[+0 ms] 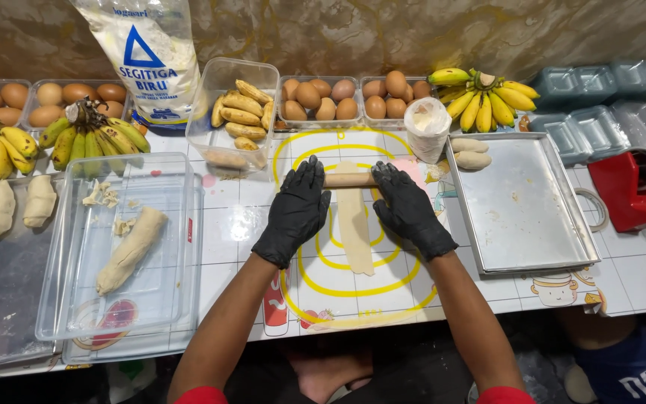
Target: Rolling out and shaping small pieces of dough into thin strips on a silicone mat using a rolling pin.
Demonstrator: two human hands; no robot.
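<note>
On the white table's patterned cloth (233, 224), at its middle, your left hand (295, 212) in its black glove lies flat with fingers spread over the left end of a short wooden rolling pin (349, 179). Your right hand (411, 211), gloved the same, presses the pin's right end, fingers stretched out rather than curled. The pin lies crosswise at the far end of a long, thin strip of pale dough (354, 224), which runs toward you from under it.

Left of your hands a clear rectangular plastic tub (76, 299) holds a pale dough log (130, 251) and a few scraps. Just right, a shallow metal baking tray (525, 217) carries two pale dough-wrapped pieces (472, 153) in its far left corner. Beyond the pin stands a tall clear container of peeled yellow bananas (242, 112), with clear trays of brown eggs (321, 99) to its right. A bunch of yellow bananas (484, 99) lies far right, and a white flour bag (151, 56) stands far left.
</note>
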